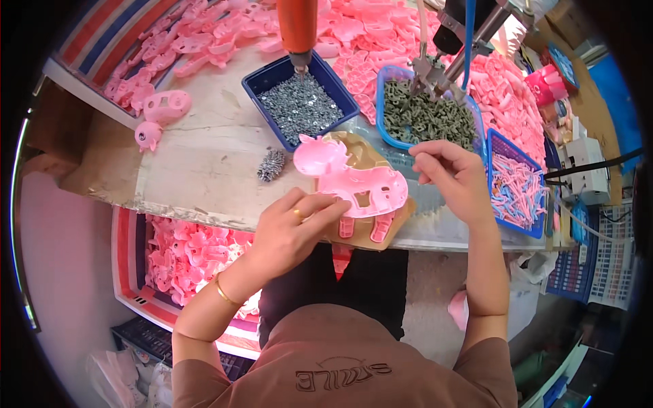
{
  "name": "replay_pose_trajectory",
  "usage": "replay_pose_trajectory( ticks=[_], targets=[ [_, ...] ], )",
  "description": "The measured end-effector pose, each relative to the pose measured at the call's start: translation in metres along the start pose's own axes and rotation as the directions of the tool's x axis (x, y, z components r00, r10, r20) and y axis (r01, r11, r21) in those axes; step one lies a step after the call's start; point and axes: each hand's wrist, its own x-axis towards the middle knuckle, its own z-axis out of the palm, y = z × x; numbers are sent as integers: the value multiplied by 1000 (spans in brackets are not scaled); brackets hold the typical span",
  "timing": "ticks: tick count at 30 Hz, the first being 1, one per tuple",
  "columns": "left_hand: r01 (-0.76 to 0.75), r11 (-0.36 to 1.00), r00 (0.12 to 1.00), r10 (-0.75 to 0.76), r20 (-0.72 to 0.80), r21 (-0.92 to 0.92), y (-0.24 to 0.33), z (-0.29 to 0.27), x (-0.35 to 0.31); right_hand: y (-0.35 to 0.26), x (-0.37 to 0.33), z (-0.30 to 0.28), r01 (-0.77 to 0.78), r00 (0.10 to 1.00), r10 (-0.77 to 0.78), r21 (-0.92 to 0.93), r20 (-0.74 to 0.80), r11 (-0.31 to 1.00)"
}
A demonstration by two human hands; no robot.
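Note:
A pink plastic animal-shaped toy shell half (357,187) lies hollow side up on a tan holding block (401,221) at the table's front edge. My left hand (289,228) grips the shell's near left edge, fingers pressed together on it. Two pink leg pieces (382,228) show below the shell's body. My right hand (452,177) is raised to the right of the shell, just in front of a light blue basket of small dark green parts (428,112). Its thumb and fingers are pinched; whatever sits between them is too small to make out.
An orange power screwdriver (297,27) hangs over a dark blue tray of screws (299,102). A metal machine head (435,71) stands over the green parts. A spiky screw cluster (271,165), a closed pink toy (163,112) and a blue basket of thin sticks (515,187) surround the block.

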Motion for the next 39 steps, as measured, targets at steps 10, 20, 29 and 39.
replay_pose_trajectory(
  ticks=[10, 20, 29, 39],
  targets=[
    [83, 993, 992, -75, 100, -79, 13, 20, 2, 25, -40, 4, 243, 968, -195, -418, 155, 875],
    [71, 997, 981, -67, 180, -17, 20, 42, 30, 45, -44, 11, 410, 912, -338, -553, 234, 725],
    [33, 999, 977, -35, 210, 12, 22, 44, 33, 35, -54, 21, 444, 885, -387, -714, 257, 541],
    [49, 998, 978, -57, 199, 45, 22, 49, 29, 44, -39, 6, 401, 914, -309, -468, 264, 788]
  ],
)
